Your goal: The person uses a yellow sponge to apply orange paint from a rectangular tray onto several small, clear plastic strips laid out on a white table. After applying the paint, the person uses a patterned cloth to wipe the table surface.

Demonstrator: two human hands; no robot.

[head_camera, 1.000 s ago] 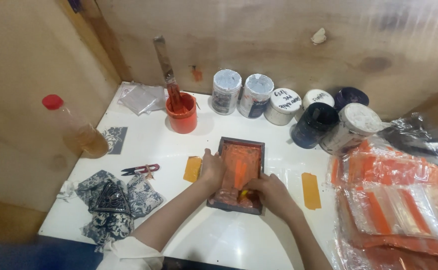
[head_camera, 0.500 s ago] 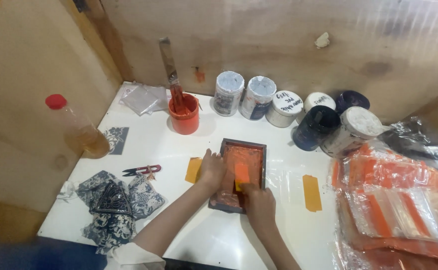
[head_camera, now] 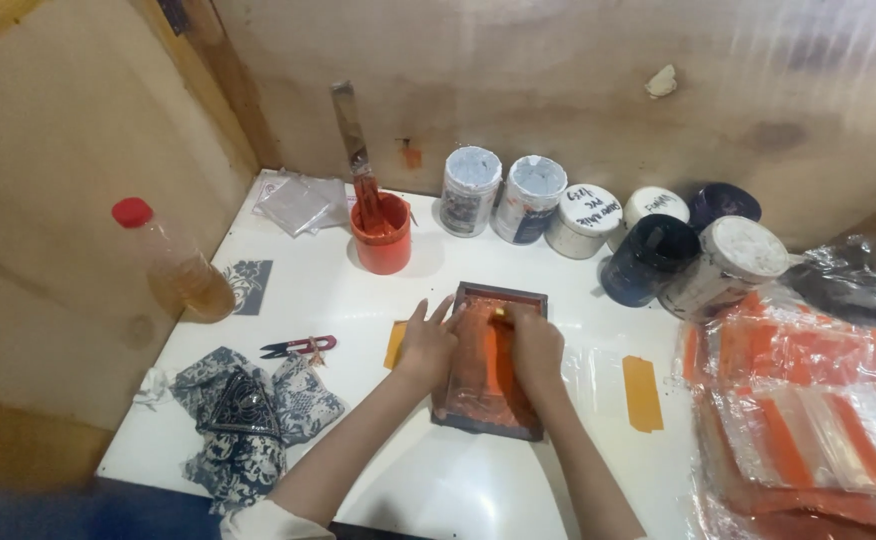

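A small dark-framed printing screen (head_camera: 482, 405), smeared with orange ink, lies flat on the white table (head_camera: 328, 290). My left hand (head_camera: 426, 343) presses on its left edge with fingers spread. My right hand (head_camera: 532, 345) is closed on a small squeegee (head_camera: 501, 315) near the frame's far end, over the orange mesh. An orange strip (head_camera: 395, 344) lies under the frame's left side, partly hidden by my left hand.
An orange paint pot (head_camera: 382, 232) with a spatula stands behind. Several paint jars (head_camera: 583, 220) line the back wall. Orange strip (head_camera: 642, 392) and bagged orange strips (head_camera: 808, 400) lie right. Bottle (head_camera: 173, 262), snips (head_camera: 298, 347) and patterned cloth (head_camera: 243, 400) lie left.
My right hand has slid the squeegee from the near end of the frame up to the far end. My left hand has stayed on the left edge.
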